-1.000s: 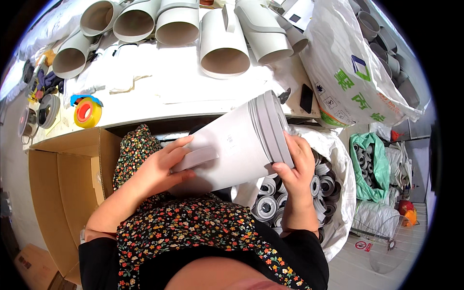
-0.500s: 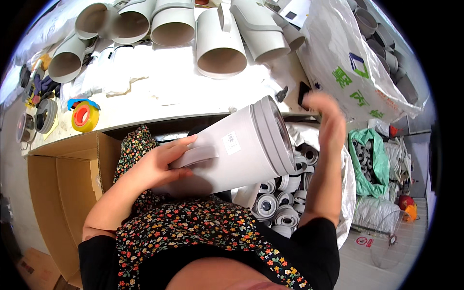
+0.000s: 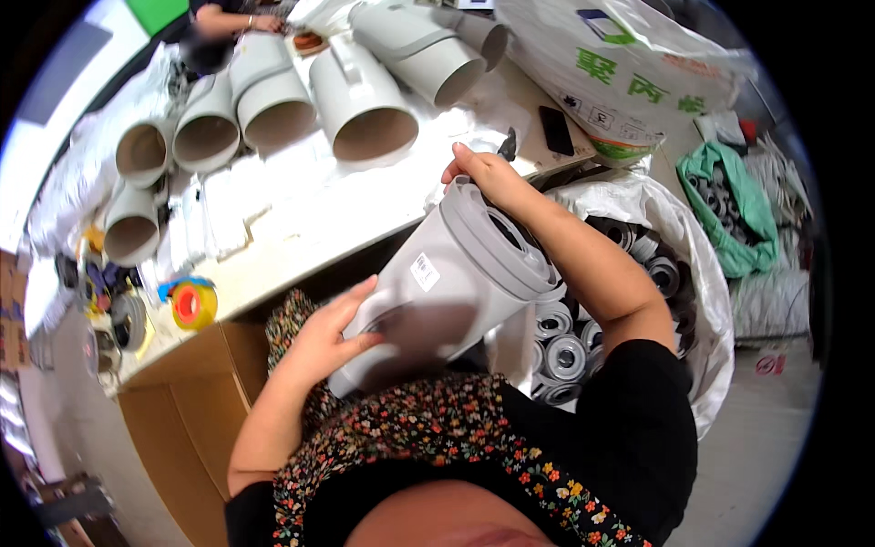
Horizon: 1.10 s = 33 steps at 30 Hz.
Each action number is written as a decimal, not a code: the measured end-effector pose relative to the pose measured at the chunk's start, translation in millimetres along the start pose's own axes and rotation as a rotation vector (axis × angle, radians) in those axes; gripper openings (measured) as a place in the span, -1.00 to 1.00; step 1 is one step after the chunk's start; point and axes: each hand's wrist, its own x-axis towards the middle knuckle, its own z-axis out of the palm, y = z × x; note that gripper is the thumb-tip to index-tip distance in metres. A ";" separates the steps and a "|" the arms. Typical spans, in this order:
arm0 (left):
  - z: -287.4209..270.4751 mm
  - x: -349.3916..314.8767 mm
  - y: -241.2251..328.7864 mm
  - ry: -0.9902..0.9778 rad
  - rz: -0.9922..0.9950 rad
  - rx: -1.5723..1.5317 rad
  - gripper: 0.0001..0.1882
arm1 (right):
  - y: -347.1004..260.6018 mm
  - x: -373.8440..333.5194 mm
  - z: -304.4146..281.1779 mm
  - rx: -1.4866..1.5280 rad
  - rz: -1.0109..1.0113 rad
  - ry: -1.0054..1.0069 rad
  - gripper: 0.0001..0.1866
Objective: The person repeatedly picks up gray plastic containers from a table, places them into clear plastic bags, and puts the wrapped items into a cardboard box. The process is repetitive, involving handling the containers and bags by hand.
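Note:
A large pale grey tumbler (image 3: 428,292) with a handle and a small white label lies tilted in front of my body. My left hand (image 3: 324,342) is closed round its handle side, thumb and fingers on either side of the handle. The tumbler's grey ringed lid (image 3: 497,242) faces up and to the right. At the lid's far edge is my right hand (image 3: 492,182), its fingers curled and its thumb raised; what lies within the fingers is hidden. My right forearm passes over the lid's right side.
Several open-mouthed grey tumblers (image 3: 374,132) lie along the white table (image 3: 264,283). Yellow tape (image 3: 208,308) and a black phone (image 3: 555,130) are also on it. A white sack of lids (image 3: 715,301), a green bag (image 3: 752,242) and a cardboard box (image 3: 182,428) stand around me. Another person's hand (image 3: 266,23) is far off.
My right hand has come in from the right to the lid's far edge. The tumbler is tipped more upright, my left hand still on it. The whole view has turned and shifted.

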 end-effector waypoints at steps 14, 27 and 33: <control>-13.0 8.6 6.0 -0.061 -0.342 -0.406 -0.39 | 8.6 7.4 -35.7 -0.087 -0.215 0.133 -0.45; -22.6 15.1 -25.0 -0.019 -0.316 -0.488 -0.70 | -3.2 -3.7 -39.4 0.105 -0.370 0.217 -0.43; -30.2 25.8 -71.2 0.099 -0.204 -0.635 -0.41 | -25.3 -33.3 -46.0 0.134 -0.652 0.200 -0.32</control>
